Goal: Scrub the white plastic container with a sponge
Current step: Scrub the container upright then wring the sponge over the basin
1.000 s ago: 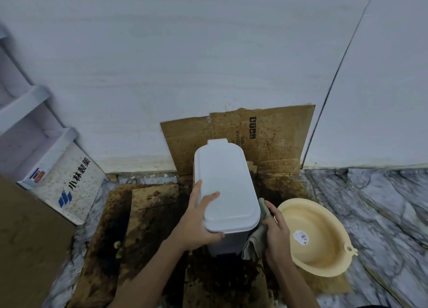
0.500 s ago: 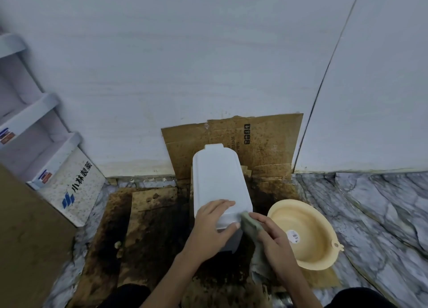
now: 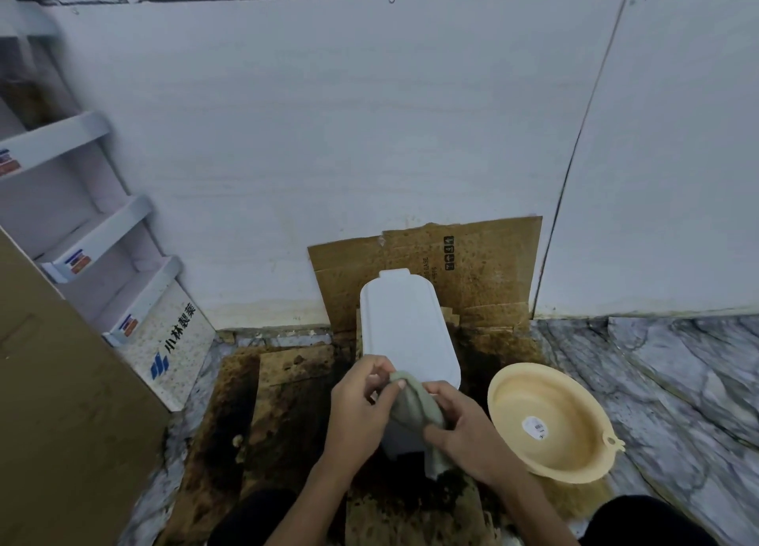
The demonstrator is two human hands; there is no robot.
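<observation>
1. The white plastic container (image 3: 408, 332) stands lidded on stained cardboard (image 3: 287, 385) by the wall, just beside a yellow basin (image 3: 550, 418).
2. It looks light, stiff and slick — likely to slide unless braced at the near lid edge.
3. The sponge (image 3: 415, 404), soft and greyish, folds easily.
4. The left hand (image 3: 361, 406) pinches the sponge's top; the right hand (image 3: 460, 430) is clamped around its lower part — both in front of the container's near end.
</observation>
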